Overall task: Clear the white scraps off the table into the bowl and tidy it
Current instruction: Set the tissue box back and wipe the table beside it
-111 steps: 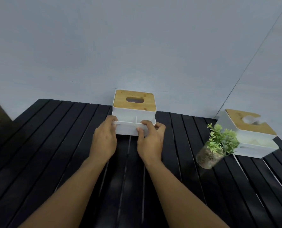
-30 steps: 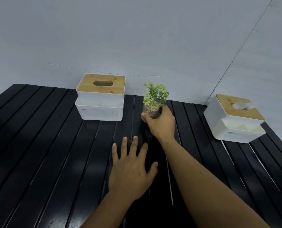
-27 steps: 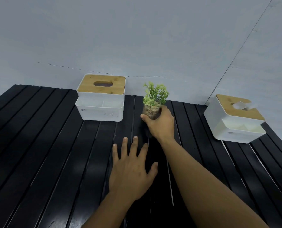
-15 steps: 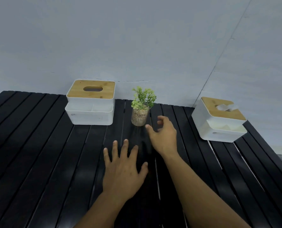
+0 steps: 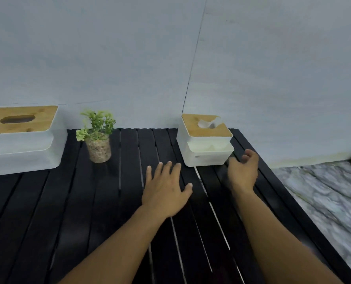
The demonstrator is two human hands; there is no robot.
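Observation:
My left hand lies flat on the black slatted table, fingers spread, holding nothing. My right hand hovers open with curled fingers just right of the front corner of a white tissue box with a wooden lid, apart from it; a tissue pokes from its slot. A small green plant in a glass jar stands upright at the back, left of my hands. A second white box with a wooden lid sits at the far left. I see no white scraps and no bowl.
A grey wall runs behind the table, with a corner seam above the right box. The table's right edge drops to a marbled floor. Gaps show between the slats.
My right hand let go of the plant jar, which stands at the back, and moved right towards the right tissue box. My view swung right. My left hand stayed flat on the table.

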